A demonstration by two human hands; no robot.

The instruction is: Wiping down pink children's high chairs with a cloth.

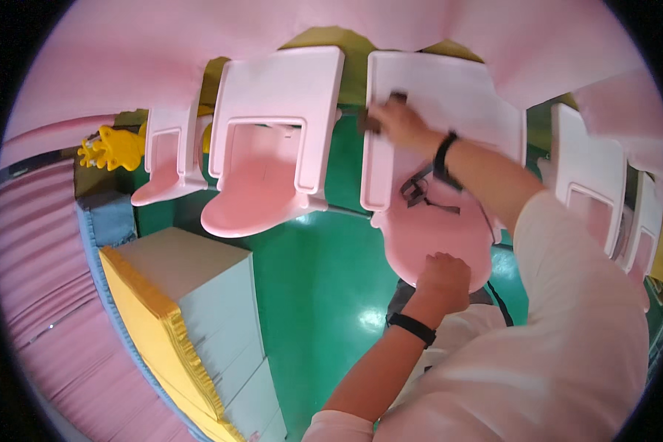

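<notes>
While the right hand (392, 118) reaches up w/ fingers (374, 112) closed on a small dark piece (368, 124) at the pink seat's backrest (449, 103), the left hand (443, 281) sits curled, fingers closed on the seat pan's front edge (420, 258), below the other hand. Risks: dark strap (418, 190) lies loose on the pan between both hands, could snag or twist if the dark piece gets pulled. Right hand is blurred, so can't tell how firm the hold is; a slip would drop the piece to the green floor (317, 272). Neighbouring pink seat (272, 140) sits close, left of the fingers, so an elbow bump is possible.
</notes>
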